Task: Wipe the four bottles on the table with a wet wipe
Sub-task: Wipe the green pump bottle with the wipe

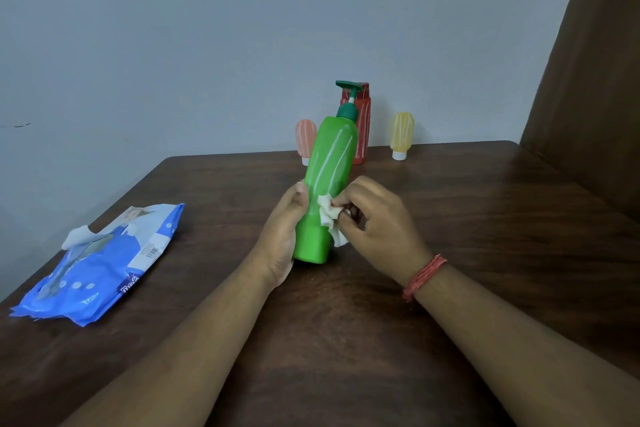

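Observation:
A tall green pump bottle (pixel 327 180) is tilted slightly right at the table's middle, its base near the tabletop. My left hand (pixel 285 232) grips its lower left side. My right hand (pixel 375 218) pinches a crumpled white wet wipe (pixel 330 218) against the bottle's lower right side. Behind it stand a red bottle (pixel 362 128), partly hidden by the green one, a small pink bottle (pixel 304 140) on its cap at the left, and a small yellow bottle (pixel 401 133) on its cap at the right.
A blue pack of wet wipes (pixel 104 263) lies at the table's left edge with a wipe sticking out of its opening. The dark wooden table (pixel 485 218) meets a grey wall behind. A brown panel (pixel 595 80) rises at the right.

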`<state>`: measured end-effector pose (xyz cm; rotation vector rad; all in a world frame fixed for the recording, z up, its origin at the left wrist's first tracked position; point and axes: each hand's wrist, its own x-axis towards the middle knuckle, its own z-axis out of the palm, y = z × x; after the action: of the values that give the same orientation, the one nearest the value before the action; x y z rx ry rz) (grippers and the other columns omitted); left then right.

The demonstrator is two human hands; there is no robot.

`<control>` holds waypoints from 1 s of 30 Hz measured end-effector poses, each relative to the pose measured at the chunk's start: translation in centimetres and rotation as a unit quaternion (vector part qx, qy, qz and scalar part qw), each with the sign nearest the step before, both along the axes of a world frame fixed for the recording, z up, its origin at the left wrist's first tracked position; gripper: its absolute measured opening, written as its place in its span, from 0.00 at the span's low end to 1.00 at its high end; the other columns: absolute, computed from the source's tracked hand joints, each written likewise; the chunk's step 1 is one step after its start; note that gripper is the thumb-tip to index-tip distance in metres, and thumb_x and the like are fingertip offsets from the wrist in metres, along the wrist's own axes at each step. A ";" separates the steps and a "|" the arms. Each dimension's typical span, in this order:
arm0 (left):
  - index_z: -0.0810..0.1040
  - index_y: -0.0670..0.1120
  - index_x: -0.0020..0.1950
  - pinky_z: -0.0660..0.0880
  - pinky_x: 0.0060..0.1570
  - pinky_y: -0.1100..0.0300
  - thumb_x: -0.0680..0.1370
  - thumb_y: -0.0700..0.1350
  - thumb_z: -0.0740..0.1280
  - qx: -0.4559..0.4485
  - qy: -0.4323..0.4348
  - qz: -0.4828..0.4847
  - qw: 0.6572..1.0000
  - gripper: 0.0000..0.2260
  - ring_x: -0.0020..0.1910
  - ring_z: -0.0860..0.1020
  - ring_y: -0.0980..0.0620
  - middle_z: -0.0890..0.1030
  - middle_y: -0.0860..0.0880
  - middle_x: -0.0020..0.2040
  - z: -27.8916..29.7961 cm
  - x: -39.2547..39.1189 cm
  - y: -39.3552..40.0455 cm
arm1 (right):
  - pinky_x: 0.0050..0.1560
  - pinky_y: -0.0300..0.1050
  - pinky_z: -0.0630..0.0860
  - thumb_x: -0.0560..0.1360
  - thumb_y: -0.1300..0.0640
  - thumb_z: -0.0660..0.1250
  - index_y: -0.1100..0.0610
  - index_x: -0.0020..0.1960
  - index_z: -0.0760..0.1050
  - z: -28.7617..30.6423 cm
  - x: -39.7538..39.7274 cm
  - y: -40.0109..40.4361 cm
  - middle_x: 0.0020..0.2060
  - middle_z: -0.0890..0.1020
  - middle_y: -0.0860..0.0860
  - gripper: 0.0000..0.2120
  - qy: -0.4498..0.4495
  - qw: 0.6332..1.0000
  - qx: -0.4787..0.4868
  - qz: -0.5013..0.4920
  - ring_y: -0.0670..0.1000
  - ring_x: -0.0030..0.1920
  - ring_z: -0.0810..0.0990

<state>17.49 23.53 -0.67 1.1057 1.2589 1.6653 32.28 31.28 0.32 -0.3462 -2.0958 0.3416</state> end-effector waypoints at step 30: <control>0.68 0.53 0.48 0.73 0.52 0.31 0.69 0.81 0.52 -0.054 0.242 0.000 0.969 0.32 0.44 0.75 0.42 0.74 0.38 0.46 0.8 1.6 -0.6 | 0.44 0.38 0.77 0.75 0.70 0.67 0.61 0.52 0.81 3.0 1.9 2.4 0.48 0.77 0.49 0.09 0.178 0.978 -0.016 -0.108 0.47 0.46 0.78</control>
<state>19.05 22.91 0.13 1.4976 1.6286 1.3469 34.22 33.68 3.33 -0.4908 -1.6850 0.2849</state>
